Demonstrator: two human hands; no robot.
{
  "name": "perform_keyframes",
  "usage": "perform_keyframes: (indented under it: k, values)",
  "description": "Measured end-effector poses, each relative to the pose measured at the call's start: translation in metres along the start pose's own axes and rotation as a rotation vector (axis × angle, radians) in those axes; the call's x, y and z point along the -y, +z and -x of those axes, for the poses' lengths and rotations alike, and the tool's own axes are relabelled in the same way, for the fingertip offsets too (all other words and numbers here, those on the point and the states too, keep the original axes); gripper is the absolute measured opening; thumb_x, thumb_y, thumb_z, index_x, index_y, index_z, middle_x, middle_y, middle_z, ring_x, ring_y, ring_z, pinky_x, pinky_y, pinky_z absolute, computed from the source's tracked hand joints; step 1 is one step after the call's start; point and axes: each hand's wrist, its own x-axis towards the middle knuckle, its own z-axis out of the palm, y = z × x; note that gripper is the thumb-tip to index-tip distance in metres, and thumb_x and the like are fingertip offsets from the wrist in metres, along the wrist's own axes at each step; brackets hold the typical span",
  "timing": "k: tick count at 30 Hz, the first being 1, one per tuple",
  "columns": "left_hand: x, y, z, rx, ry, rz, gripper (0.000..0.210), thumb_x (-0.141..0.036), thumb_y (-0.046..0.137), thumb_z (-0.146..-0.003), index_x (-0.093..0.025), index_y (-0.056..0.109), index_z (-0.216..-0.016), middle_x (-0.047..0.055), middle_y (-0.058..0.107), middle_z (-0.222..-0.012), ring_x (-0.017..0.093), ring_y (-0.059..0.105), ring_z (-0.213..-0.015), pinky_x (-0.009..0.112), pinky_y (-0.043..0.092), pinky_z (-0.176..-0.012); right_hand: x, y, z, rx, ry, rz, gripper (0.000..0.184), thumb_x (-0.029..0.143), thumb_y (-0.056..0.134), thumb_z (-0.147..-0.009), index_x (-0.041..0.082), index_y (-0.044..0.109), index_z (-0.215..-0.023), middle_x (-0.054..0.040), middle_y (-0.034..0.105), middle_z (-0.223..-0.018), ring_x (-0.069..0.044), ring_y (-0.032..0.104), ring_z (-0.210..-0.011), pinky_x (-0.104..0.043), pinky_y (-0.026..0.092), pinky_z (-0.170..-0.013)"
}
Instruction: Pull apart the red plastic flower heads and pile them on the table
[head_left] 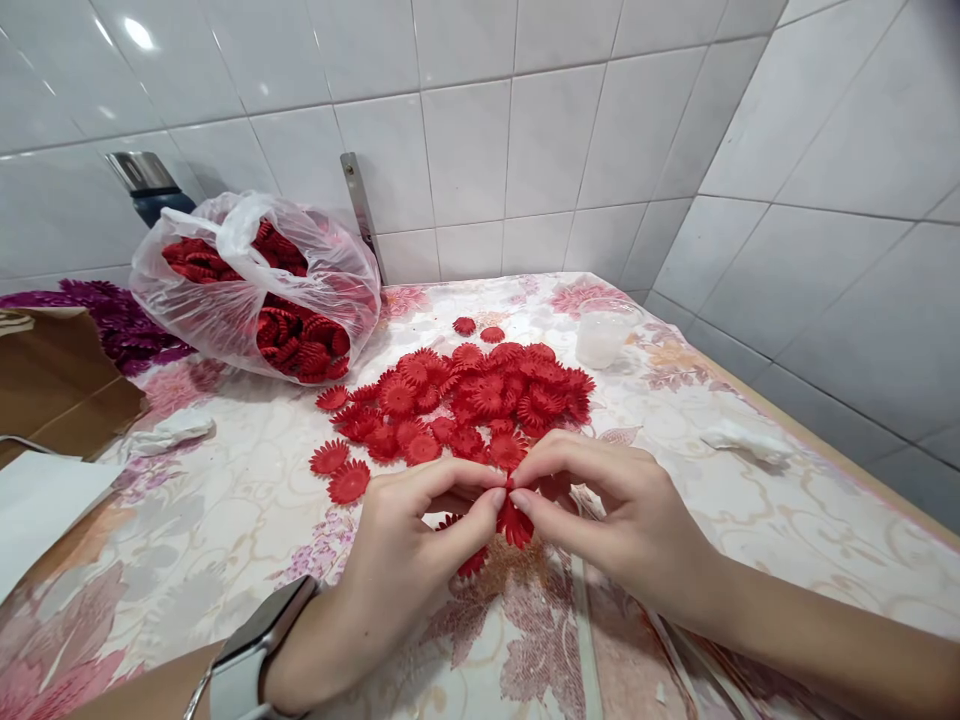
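Between the fingertips of both hands is a red fabric flower (516,524), its petals hanging downward. My left hand (424,530) pinches its left side with thumb and forefinger, a smartwatch (264,625) on that wrist. On the opposite side, my right hand (611,505) pinches the same flower close to the left fingertips. Just beyond the hands lies a loose pile of red fabric flowers (480,390) with toothed edges. Another red flower (472,563) shows partly behind my left thumb.
A clear plastic bag (225,340) full of red pieces leans near the tiled wall, with a dark bottle (154,190) behind it. Purple flowers (124,325) and a brown paper bag (67,375) sit at left. A translucent container (600,338) stands behind; crumpled white material (746,440) lies right.
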Motion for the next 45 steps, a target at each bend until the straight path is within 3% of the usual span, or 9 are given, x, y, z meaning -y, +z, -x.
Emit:
perform_keyframes:
  k: [4,8,14,23,27,33,36,45]
  values:
    - [-0.0008,0.0017,-0.0005,-0.013,0.015,-0.019,0.011,-0.009,0.061,-0.074,-0.017,0.069,-0.072,-0.002,0.072,-0.065,0.011,0.065,-0.057,0.016,0.051,-0.055,0.0001,0.0011,-0.0005,0.032,0.162,-0.128,0.007,0.015,0.059,-0.075,0.018,0.062,-0.071,-0.0001,0.062,-0.064,-0.012,0.052,-0.055,-0.025,0.041,-0.050]
    - [-0.0008,0.0026,-0.0020,-0.017,0.015,-0.025,0.011,-0.010,0.061,-0.074,-0.017,0.068,-0.070,-0.002,0.070,-0.063,0.011,0.064,-0.055,0.016,0.050,-0.055,0.0018,0.0011,0.0002,0.037,0.224,-0.186,0.006,0.017,0.059,-0.074,0.018,0.063,-0.069,-0.0006,0.062,-0.065,-0.012,0.052,-0.057,-0.024,0.041,-0.050]
    - [-0.0005,0.0024,-0.0023,0.019,-0.057,0.056,0.012,-0.011,0.059,-0.075,-0.018,0.067,-0.070,-0.003,0.069,-0.063,0.011,0.062,-0.054,0.016,0.049,-0.052,0.0027,0.0011,-0.0005,0.051,0.268,-0.244,0.007,0.018,0.058,-0.074,0.018,0.063,-0.068,-0.0007,0.062,-0.065,-0.012,0.053,-0.057,-0.023,0.041,-0.049]
    - [0.0010,0.0015,-0.0068,0.116,-0.248,0.381,0.009,-0.018,0.060,-0.075,-0.018,0.066,-0.068,-0.004,0.060,-0.057,0.008,0.050,-0.048,0.016,0.040,-0.044,0.0036,0.0011,0.0005,0.044,0.288,-0.293,0.004,0.017,0.059,-0.074,0.019,0.060,-0.072,0.0009,0.058,-0.065,-0.010,0.051,-0.055,-0.022,0.040,-0.048]
    - [0.0014,0.0018,-0.0072,0.135,-0.273,0.429,0.007,-0.019,0.061,-0.076,-0.019,0.067,-0.072,-0.003,0.063,-0.062,0.008,0.053,-0.054,0.016,0.043,-0.049,0.0033,0.0011,0.0009,0.039,0.288,-0.330,0.006,0.016,0.058,-0.075,0.019,0.060,-0.070,0.0009,0.056,-0.067,-0.010,0.050,-0.056,-0.022,0.041,-0.049]
    - [0.0023,0.0027,-0.0069,0.116,-0.385,0.483,0.007,-0.015,0.069,-0.067,-0.017,0.067,-0.073,-0.001,0.067,-0.066,0.011,0.059,-0.057,0.019,0.048,-0.053,-0.0009,-0.0011,0.0005,0.015,0.326,-0.464,0.006,0.017,0.059,-0.076,0.021,0.059,-0.071,0.0011,0.055,-0.071,-0.010,0.051,-0.059,-0.021,0.045,-0.052]
    - [0.0037,0.0020,-0.0061,0.086,-0.328,0.429,0.004,-0.014,0.067,-0.069,-0.017,0.068,-0.072,-0.001,0.068,-0.067,0.011,0.061,-0.059,0.018,0.048,-0.055,-0.0030,-0.0025,0.0000,0.009,0.324,-0.492,0.006,0.018,0.060,-0.077,0.021,0.058,-0.072,0.0010,0.055,-0.075,-0.009,0.050,-0.058,-0.021,0.047,-0.053]
    - [0.0059,-0.0041,-0.0033,0.046,0.069,0.118,0.020,-0.003,0.060,-0.075,-0.021,0.068,-0.077,-0.005,0.069,-0.076,0.007,0.063,-0.069,0.014,0.049,-0.066,-0.0038,-0.0027,-0.0006,0.016,0.363,-0.549,0.008,0.015,0.063,-0.078,0.021,0.057,-0.079,0.0024,0.057,-0.077,-0.009,0.054,-0.070,-0.016,0.046,-0.060]
